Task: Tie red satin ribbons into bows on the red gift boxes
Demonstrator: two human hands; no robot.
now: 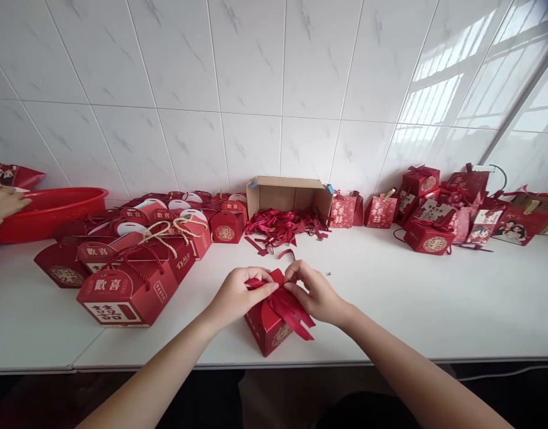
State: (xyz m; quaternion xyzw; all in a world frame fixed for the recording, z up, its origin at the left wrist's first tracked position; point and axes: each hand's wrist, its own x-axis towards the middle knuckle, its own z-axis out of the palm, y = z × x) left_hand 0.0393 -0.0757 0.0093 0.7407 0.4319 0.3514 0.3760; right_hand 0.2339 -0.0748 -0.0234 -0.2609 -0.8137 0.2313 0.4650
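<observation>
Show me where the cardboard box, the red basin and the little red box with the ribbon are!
cardboard box (286,193): head view, on its inner back wall.
red basin (55,196): head view, on its front rim.
little red box (267,330): head view, on its left front face.

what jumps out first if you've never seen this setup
At the near edge of the white table, the left hand and right hand pinch a dark red ribbon on a small red box. Behind it, a cardboard box spills ribbons; red gift boxes crowd the left.
</observation>
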